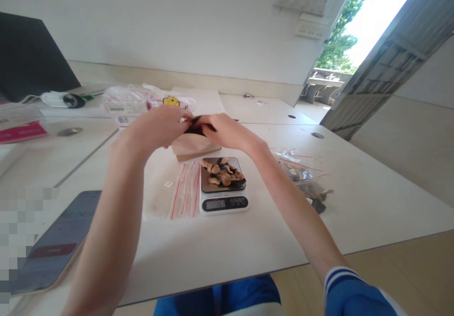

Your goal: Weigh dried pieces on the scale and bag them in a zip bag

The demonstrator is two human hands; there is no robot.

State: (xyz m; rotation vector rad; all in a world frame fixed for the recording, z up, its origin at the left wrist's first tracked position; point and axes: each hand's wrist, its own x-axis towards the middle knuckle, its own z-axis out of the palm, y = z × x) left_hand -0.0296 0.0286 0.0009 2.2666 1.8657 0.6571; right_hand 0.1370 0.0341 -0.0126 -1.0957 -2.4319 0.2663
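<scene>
With the kitchen scale (211, 203) as the clock's centre, a phone (60, 233) lay between eight and nine o'clock, partly hidden by the left forearm. The left hand (159, 127) gripped the left edge of the brown paper bag (196, 146). Flat clear zip bags (166, 193), red-striped along their seals, were fanned at nine o'clock. The paper bag stood at eleven o'clock, plain and matte, lightly creased, its mouth gaping dark at the top. On the scale's dark plate sat a loose heap of dried slices (224, 178), tan and brown, curled, with darker edges. The right hand (227, 131) reached into the paper bag's mouth; its fingertips were hidden, so their grip could not be told. Filled zip bags (301, 173) lay at three o'clock.
</scene>
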